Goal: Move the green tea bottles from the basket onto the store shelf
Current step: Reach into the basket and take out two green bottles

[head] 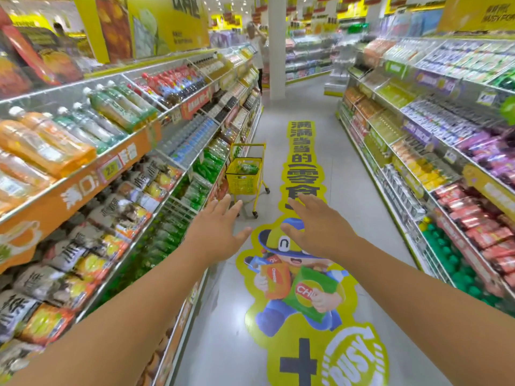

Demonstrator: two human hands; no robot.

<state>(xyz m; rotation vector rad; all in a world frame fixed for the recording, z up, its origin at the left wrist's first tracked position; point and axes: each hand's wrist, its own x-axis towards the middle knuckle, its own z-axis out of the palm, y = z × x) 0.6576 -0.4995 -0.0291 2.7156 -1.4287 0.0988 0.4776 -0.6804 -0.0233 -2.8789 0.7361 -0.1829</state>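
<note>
No bottle is held: left hand (220,227) and right hand (315,227) are stretched forward with fingers spread and empty, well short of the yellow basket (243,176), where the green tea bottles (246,169) lie unshelved.

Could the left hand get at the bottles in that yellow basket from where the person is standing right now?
Probably not yet. The left hand is open and stretched forward, but the yellow basket sits on its trolley farther down the aisle, with bare floor between. Nothing blocks the way; the person likely needs to walk closer first.
</note>
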